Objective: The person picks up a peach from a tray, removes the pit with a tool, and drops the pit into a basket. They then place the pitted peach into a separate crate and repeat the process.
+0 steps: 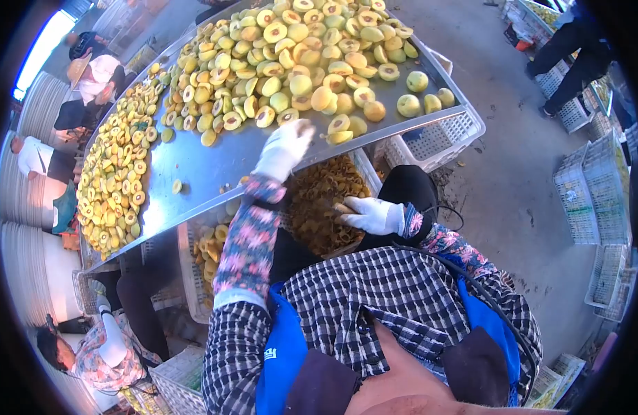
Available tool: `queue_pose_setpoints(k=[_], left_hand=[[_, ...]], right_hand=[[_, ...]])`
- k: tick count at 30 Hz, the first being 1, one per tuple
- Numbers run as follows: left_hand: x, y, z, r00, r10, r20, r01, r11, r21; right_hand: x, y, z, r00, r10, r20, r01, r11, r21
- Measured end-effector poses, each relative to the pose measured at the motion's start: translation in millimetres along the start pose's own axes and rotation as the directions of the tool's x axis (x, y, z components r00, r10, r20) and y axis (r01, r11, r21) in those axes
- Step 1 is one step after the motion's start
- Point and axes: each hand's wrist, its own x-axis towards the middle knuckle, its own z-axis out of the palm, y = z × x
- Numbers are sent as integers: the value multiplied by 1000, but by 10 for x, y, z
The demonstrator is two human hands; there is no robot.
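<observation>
Tons of halved fruit (270, 86) is piled on the bench (194, 169) just past the gloved left hand (288, 146), while the right hand (374, 215) is held over a crate (364, 171) of fruit pieces (326, 185), and tbh whether anything's gripped by either can't be told.

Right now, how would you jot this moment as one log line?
left gloved hand: at metal table's edge, near halved fruit | right gloved hand: above crate of brownish pieces | grips: unclear
</observation>
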Motion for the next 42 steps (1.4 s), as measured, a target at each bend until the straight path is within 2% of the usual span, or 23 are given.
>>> queue_pose_setpoints(k=[1, 4, 6, 9, 10, 14, 16, 17, 18, 24, 26, 27, 28, 29, 30, 31, 32, 33, 35, 36, 38, 39, 42], left_hand=[[213, 62, 165, 999, -4, 52, 0, 998, 70], [669, 219, 477, 947, -173, 272, 82, 945, 317], [768, 203, 561, 950, -146, 276, 76, 965, 250], [895, 43, 680, 920, -88, 382, 34, 989, 146], [886, 41, 670, 909, -84, 408, 65, 996, 59], [770, 198, 695, 972, -12, 234, 13, 1000, -5], [782, 302, 697, 961, 63, 270, -75, 997, 33], [737, 380, 712, 964, 47, 262, -87, 986, 142], [766, 420, 740, 946, 48, 320, -129, 963, 235], [768, 442, 708, 953, 22, 302, -43, 997, 63], [763, 388, 596, 994, -51, 94, 73, 964, -254], [787, 200, 666, 994, -27, -106, -33, 850, -525], [727, 228, 534, 978, -120, -168, -36, 704, -709], [602, 204, 405, 992, -124, -32, -8, 191, -982], [489, 147, 292, 986, -163, -34, -15, 120, -993], [257, 223, 107, 992, -125, -3, -8, -42, -999], [111, 133, 50, 994, -106, 22, 13, -82, -997], [-43, 156, -7, 997, -65, 29, 19, -161, -987], [-312, 294, -143, 996, -77, 51, 30, -259, -965], [-360, 344, -166, 994, -93, 56, 30, -257, -966], [-429, 398, -137, 981, -175, 88, -8, -486, -874], [-444, 349, -80, 990, -134, 41, -33, -507, -861], [-498, 480, -79, 980, -200, -21, -104, -416, -904]], right_hand=[[-33, -58, -27, 998, 64, 5, -64, 998, 2], [-117, 100, 21, 989, -136, -57, 138, 990, 32], [-122, 216, 84, 990, -133, -38, 138, 959, 246], [-78, 375, 140, 956, -278, -94, 285, 955, 78], [-83, 337, 126, 970, -229, -85, 236, 967, 94], [-21, 279, 159, 990, -126, -62, 133, 983, 129], [13, 295, 162, 944, -321, -81, 326, 943, 62], [21, 264, 150, 971, -237, -32, 238, 971, 29], [-19, 147, 110, 930, -364, -41, 364, 931, -27], [-154, 109, 121, 988, -152, -15, 152, 968, 199], [-227, -44, 53, 995, 70, -67, -50, 964, 261], [-217, 26, 51, 991, 31, -126, -8, 983, 183], [-275, -126, -35, 992, 40, -120, -17, 982, 186], [-227, 60, -74, 970, -199, -140, 182, 976, -120], [-204, -6, -115, 923, -331, -198, 280, 927, -248], [-230, -353, -148, 972, 28, -232, 45, 952, 304], [-165, -400, -155, 955, 23, -294, 112, 894, 434], [-64, -343, -232, 944, -52, -326, 182, 906, 381], [-47, -731, -401, 866, -291, -406, 323, 946, 9], [75, -713, -394, 794, -341, -502, 378, 925, -30], [126, -902, -462, 759, -438, -482, 309, 894, -326], [158, -1025, -456, 802, -304, -515, 247, 953, -178], [251, -1133, -427, 781, -307, -544, 158, 940, -303]])
